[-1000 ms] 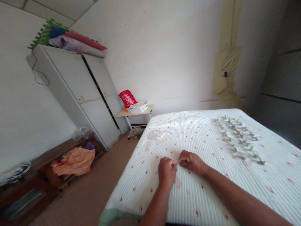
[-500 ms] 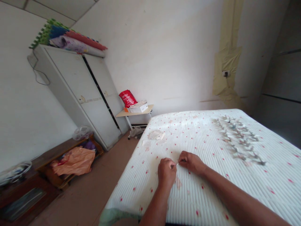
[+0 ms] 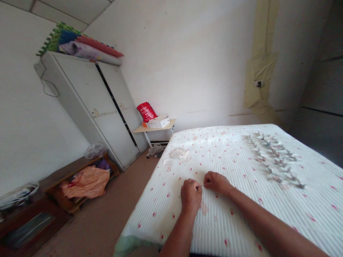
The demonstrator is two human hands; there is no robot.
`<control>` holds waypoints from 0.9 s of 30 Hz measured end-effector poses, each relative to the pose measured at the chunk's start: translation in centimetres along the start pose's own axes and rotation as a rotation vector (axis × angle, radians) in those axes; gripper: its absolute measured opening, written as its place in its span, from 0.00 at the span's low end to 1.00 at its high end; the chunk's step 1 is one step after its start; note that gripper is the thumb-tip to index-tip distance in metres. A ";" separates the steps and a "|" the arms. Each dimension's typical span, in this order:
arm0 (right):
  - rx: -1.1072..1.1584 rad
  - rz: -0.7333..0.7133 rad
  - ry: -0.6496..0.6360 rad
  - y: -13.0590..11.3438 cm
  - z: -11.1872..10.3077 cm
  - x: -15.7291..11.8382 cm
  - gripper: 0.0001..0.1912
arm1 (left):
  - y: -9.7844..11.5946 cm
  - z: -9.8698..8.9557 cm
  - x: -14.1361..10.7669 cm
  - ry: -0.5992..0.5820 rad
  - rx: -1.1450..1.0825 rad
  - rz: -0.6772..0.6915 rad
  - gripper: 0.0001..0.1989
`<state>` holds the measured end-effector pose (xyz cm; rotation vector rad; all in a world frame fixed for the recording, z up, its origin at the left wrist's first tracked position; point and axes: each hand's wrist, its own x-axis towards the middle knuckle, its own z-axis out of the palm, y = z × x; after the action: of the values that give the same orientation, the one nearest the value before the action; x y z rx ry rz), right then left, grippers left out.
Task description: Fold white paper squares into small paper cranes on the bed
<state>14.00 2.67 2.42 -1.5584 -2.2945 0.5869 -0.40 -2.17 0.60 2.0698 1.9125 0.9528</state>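
Observation:
Close together over the patterned bedspread (image 3: pixel 214 217), both hands have their fingers pinched. My left hand (image 3: pixel 191 192) and my right hand (image 3: pixel 216 182) meet at a tiny, thin piece of paper (image 3: pixel 201 186), one hand at each side. Fingers cover most of it, so its folds cannot be made out. Beyond my left hand lie a few thin paper sheets (image 3: pixel 179 154), pale with faint print. To the right, small folded paper cranes (image 3: pixel 273 157) stand in several rows, slightly blurred.
A small table (image 3: pixel 154 127) with a red bag (image 3: pixel 146 111) and a white box (image 3: pixel 159 122) stands past the bed's far left corner. A grey cabinet (image 3: pixel 88 96) carries rolled mats. At lower left, an orange bag (image 3: pixel 87 182) hangs over a low wooden cabinet (image 3: pixel 29 217).
The view has shifted very slightly. My hands stay at nearly the same spot, with the fingers adjusted a little and less of the paper showing between them.

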 end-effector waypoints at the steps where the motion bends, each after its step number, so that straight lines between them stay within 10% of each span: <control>1: -0.006 0.008 0.001 0.0 0.0 0.0 0.06 | 0.1 0.0 0.0 -0.002 0.014 -0.002 0.07; 27: -0.045 0.055 0.010 -0.5 0.2 0.2 0.06 | 0.9 -0.6 -0.2 -0.044 0.126 -0.002 0.06</control>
<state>13.45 2.64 2.49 -1.6464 -2.2784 0.5438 0.02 -2.66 1.47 2.1366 1.9996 0.7980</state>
